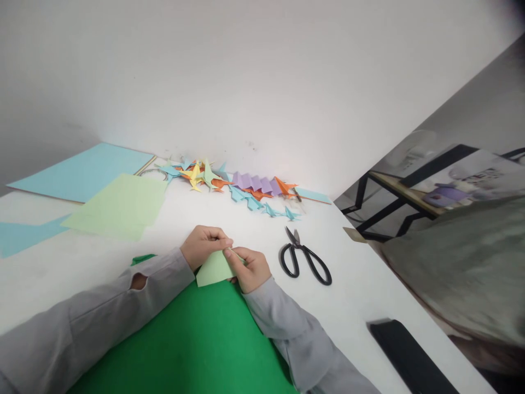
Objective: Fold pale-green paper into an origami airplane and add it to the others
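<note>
A small folded piece of light green paper (215, 269) is held up between both hands, above the near part of the white table. My left hand (206, 246) pinches its top edge with thumb and fingers. Close beside it, my right hand (249, 268) grips the paper's right side, thumb on top and fingers partly hidden behind. The two thumbs nearly meet at the paper's upper corner. Under the hands and forearms lies a bright green surface (184, 345). Black-handled scissors (298, 251) rest with blades spread, to the right of my right hand.
Folded paper figures (197, 175) and a purple pleated strip (256, 183) line the wall. Light green sheets (118, 205) and blue sheets (82, 172) lie at the left. A black object (410, 355) is at the front right. Beyond the table's right edge stands a black-framed shelf (404, 194).
</note>
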